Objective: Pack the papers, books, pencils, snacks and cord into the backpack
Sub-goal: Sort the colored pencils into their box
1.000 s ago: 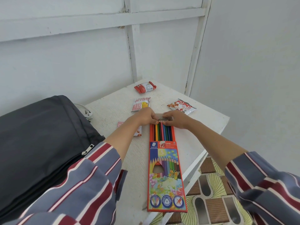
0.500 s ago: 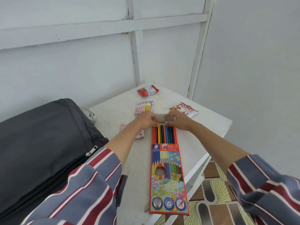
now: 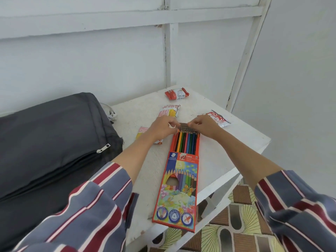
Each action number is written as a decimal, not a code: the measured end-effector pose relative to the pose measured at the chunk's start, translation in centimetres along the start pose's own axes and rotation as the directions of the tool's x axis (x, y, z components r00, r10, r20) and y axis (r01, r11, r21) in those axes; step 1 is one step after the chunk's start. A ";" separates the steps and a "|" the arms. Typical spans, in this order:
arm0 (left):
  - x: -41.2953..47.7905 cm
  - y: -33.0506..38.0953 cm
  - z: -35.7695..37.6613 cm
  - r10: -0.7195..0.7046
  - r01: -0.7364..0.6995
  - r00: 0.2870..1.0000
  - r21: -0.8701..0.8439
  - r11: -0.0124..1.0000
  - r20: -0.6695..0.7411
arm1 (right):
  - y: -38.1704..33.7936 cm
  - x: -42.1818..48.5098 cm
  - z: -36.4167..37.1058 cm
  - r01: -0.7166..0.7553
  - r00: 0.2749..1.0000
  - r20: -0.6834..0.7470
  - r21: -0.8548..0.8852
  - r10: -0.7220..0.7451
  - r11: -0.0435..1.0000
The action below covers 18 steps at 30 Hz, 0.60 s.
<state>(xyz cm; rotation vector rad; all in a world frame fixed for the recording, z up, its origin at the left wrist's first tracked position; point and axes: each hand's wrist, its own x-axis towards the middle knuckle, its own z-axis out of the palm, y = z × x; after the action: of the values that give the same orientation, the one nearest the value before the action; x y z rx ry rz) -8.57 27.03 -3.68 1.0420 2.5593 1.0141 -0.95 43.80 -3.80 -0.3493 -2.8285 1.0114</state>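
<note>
- The left hand [image 3: 161,127] and the right hand [image 3: 203,125] are seen with fingers curled. Each pinches one end of the grey flap [image 3: 183,125] at the far end of the pencil box [image 3: 179,179], and nothing else is held.
- The pencils [image 3: 185,142] lie exposed in the open far section of the box, tips pointing toward the flap.
- The box lies flat on the counter [image 3: 227,151], long axis pointing away from the person. Its near end reaches the counter's front edge.
- Step judged: the flap is being closed over the pencil tips so the box can be packed.
- The flap should be folded down evenly from both ends and tucked inside the box walls without skew.
- Any tip standing proud should be pressed back first, otherwise the flap is likely to buckle.
- The box should be kept flat and not dragged nearer, since its near end has little support to spare.
- Four snack packets [image 3: 176,93] are scattered near the hands and beyond them. One lies partly under the left wrist.
- A white plug [image 3: 111,113], presumably the cord's, lies beside the backpack [image 3: 45,142].
- The backpack lies to the left with its zip pull [image 3: 103,148] visible. Whether it is open cannot be told.
- Papers and books are not in view.
</note>
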 end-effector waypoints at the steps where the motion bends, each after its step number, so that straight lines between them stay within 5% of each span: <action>1: -0.2 0.1 0.2 -0.009 0.009 1.000 0.006 1.000 -0.016 | 0.1 0.1 -0.1 0.008 1.000 0.023 0.007 -0.008 1.000; 9: -3.9 2.8 1.3 -0.094 0.101 0.980 0.032 0.994 -0.176 | 1.1 -0.6 -0.7 0.150 0.974 0.172 0.001 -0.148 0.989; 18: -9.5 4.9 3.1 -0.441 0.449 0.894 0.161 0.879 -0.083 | 2.1 -0.3 -0.3 0.235 0.943 0.243 -0.011 -0.226 0.972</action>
<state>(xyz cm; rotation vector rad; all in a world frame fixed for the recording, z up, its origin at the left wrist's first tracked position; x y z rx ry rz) 2.35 24.73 -3.43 0.4194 2.7741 0.7025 -0.17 45.52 -4.93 0.1108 -3.0115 1.0096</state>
